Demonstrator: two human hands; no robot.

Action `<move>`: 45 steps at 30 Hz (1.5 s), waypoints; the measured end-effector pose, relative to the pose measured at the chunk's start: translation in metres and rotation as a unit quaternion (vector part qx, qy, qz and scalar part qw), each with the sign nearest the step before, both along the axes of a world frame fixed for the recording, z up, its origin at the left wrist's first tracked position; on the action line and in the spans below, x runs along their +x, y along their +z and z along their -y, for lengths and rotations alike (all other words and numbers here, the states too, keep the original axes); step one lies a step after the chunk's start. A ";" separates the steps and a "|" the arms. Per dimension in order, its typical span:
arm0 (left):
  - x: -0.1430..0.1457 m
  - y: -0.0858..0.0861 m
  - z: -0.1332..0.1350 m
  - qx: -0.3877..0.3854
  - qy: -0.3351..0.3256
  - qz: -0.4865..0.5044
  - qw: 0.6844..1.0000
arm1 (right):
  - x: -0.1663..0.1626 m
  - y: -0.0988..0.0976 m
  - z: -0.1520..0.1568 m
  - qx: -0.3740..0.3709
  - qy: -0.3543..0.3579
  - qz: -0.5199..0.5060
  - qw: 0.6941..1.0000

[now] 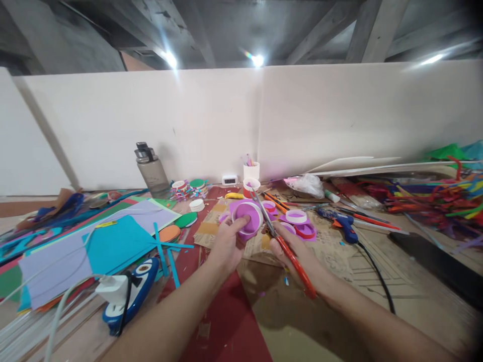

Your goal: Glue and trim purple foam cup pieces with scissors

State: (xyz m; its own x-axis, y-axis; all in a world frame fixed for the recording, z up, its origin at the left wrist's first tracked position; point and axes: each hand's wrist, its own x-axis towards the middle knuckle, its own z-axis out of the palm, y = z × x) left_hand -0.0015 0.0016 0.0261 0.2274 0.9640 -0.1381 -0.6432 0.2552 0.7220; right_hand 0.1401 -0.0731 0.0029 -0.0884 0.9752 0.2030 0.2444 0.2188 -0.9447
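Observation:
My left hand point(227, 244) is closed on a purple foam piece point(253, 217) with a white ring on it, the thumb pressing on the purple inside the ring. In my right hand point(300, 247) is a pair of scissors point(296, 266) with red-orange handles. Their blades point up and away from me, beside the right edge of the foam piece; whether they touch it I cannot tell. Just behind and to the right lie more purple foam pieces, with a white ring point(296, 216) and a red ring point(305, 232) on them.
To the right, a blue glue gun point(345, 224) trails a black cord. Coloured sheets point(116, 244) and a blue-white power strip point(145, 286) lie left. A grey bottle point(152, 171) stands by the white partition point(204, 115). Colourful strips point(426, 193) heap at far right.

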 end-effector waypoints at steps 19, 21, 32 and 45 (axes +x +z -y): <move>-0.002 0.001 -0.001 0.043 0.001 -0.043 0.998 | 0.003 -0.008 -0.002 0.017 -0.042 0.045 0.998; -0.003 0.000 -0.001 0.045 0.000 -0.045 0.998 | 0.002 -0.007 -0.002 0.026 -0.050 0.050 0.997; -0.004 0.000 -0.003 0.050 0.007 -0.047 0.998 | 0.003 -0.009 -0.004 0.017 -0.072 0.066 0.995; -0.005 -0.001 -0.006 0.065 0.007 -0.052 0.996 | 0.002 -0.010 -0.006 0.013 -0.072 0.067 0.995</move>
State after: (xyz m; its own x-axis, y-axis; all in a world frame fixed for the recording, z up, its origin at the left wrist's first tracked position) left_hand -0.0065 0.0073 0.0255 0.2054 0.9781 -0.0330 -0.5661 0.1463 0.8113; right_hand 0.1424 -0.0674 -0.0067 0.0234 0.9741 0.2249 0.3976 0.1974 -0.8961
